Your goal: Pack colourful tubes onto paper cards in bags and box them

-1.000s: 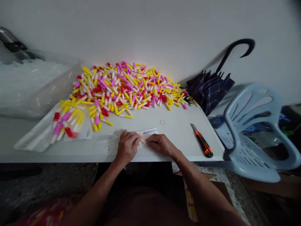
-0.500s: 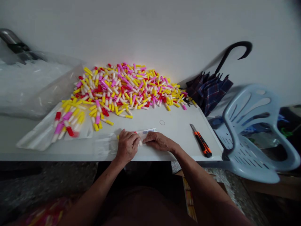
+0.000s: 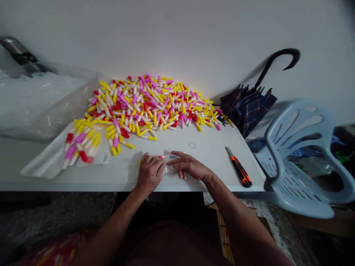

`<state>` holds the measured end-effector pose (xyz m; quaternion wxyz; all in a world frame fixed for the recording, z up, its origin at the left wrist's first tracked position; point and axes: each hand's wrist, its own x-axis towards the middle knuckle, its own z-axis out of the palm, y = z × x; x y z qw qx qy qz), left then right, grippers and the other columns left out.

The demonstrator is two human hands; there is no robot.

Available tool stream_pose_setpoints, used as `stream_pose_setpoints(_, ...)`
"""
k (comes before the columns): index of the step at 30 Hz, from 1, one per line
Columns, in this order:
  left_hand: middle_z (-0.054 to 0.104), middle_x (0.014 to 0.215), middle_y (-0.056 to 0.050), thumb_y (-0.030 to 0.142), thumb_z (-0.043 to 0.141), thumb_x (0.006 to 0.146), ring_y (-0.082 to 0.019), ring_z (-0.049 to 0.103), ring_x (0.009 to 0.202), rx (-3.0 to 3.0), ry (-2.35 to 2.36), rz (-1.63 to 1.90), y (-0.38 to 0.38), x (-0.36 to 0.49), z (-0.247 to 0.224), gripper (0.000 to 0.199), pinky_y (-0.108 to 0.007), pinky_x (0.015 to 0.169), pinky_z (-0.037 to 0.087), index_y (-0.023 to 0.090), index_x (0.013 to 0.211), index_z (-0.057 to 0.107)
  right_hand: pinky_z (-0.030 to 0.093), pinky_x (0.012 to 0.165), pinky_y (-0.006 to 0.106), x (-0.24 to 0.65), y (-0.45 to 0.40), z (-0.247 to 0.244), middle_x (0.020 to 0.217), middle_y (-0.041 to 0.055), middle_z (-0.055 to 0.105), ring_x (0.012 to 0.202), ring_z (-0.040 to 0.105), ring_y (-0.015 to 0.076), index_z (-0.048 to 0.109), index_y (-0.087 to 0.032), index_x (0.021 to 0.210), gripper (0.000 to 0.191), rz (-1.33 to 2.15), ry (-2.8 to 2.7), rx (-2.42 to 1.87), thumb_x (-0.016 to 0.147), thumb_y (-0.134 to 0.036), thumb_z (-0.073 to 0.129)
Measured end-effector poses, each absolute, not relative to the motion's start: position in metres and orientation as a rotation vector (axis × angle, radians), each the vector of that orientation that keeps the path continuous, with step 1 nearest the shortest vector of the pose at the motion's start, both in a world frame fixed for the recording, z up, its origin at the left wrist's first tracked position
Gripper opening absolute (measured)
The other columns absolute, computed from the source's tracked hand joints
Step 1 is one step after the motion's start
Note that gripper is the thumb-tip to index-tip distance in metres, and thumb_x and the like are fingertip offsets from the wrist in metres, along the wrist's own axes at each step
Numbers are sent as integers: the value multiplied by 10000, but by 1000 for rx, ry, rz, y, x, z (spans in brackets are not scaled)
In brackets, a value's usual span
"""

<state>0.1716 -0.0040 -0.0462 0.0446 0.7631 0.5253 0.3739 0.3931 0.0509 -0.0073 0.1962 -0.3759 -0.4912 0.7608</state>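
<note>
Near the front edge of the white table, my left hand is closed over a small clear packet with printed lettering. Red and yellow bits show at its fingers. My right hand lies over the packet's right part, its fingers spread. Behind both hands spreads a large pile of small two-part tubes in white with yellow, pink or red. At the left, more tubes lie on a white plastic sheet.
An orange and black cutter lies at the right, blade out. A plaid umbrella leans behind it, beside a light blue chair. A big clear bag stands at the back left.
My right hand's fingers have spread out over the packet from a pinch. The clear film left of my left hand no longer shows. My left hand has hardly moved.
</note>
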Motion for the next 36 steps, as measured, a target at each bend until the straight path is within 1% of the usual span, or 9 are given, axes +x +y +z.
stream_pose_setpoints(7,732,906,-39,207,540,1021,-250,658,1010,2383,1615,1125,-4,173,-46,186,-544,1162,378,251,939,701,519,462,251,381,33,-16,1458,157,633,572,671,115,237,-300,1653,950,2202,-1304,-995,866,-283,768)
stream_pose_setpoints(13,735,870,-31,193,539,1011,-261,631,899,2450,1650,1004,0,173,-37,203,-580,1122,372,251,875,679,547,517,247,384,32,-5,1489,163,604,684,729,142,277,-323,1637,936,2211,-1332,-942,865,-311,807)
stream_pose_setpoints(18,713,857,-46,186,481,1041,-255,613,899,2377,1541,1108,3,173,-43,251,-470,958,459,234,865,654,536,496,240,381,31,-5,1425,151,647,638,715,131,255,-320,1641,948,2221,-1375,-939,873,-343,809)
stream_pose_setpoints(20,713,870,-44,194,488,1048,-251,600,882,2336,1525,1150,2,173,-46,235,-450,907,461,231,884,652,548,508,246,383,41,-9,1315,136,705,669,727,153,346,-291,1606,893,2246,-1470,-928,857,-373,826)
stream_pose_setpoints(22,715,869,-37,216,519,1047,-251,582,858,2323,1547,1154,1,173,-48,208,-448,879,455,233,886,649,546,514,248,389,64,-11,1066,103,768,654,713,165,525,-214,1482,701,2080,-1613,-1035,869,-409,802)
stream_pose_setpoints(24,720,879,-34,231,535,1047,-252,582,865,2322,1578,1157,0,174,-49,195,-453,896,450,235,886,645,541,531,250,396,100,-11,806,58,739,601,669,158,653,-155,1301,462,1578,-1713,-1329,933,-431,703)
stream_pose_setpoints(27,728,908,-30,229,524,1057,-246,609,910,2308,1602,1198,-1,175,-50,182,-481,1016,430,234,915,637,563,685,288,399,162,-8,885,89,748,778,708,197,678,-146,1233,348,754,-1703,-1762,997,-376,568)
stream_pose_setpoints(31,720,904,-26,227,537,1054,-234,618,913,2271,1614,1241,-2,176,-50,154,-483,1058,426,225,928,626,519,859,339,384,216,-5,1029,158,754,1039,682,273,744,-150,945,260,557,-1705,-1898,932,-392,649)
stream_pose_setpoints(36,710,899,-33,231,537,1054,-227,623,904,2261,1599,1267,-3,176,-49,155,-470,1028,446,221,923,620,482,804,312,382,207,2,926,154,763,932,691,258,757,-125,832,261,519,-1742,-1960,929,-318,609)
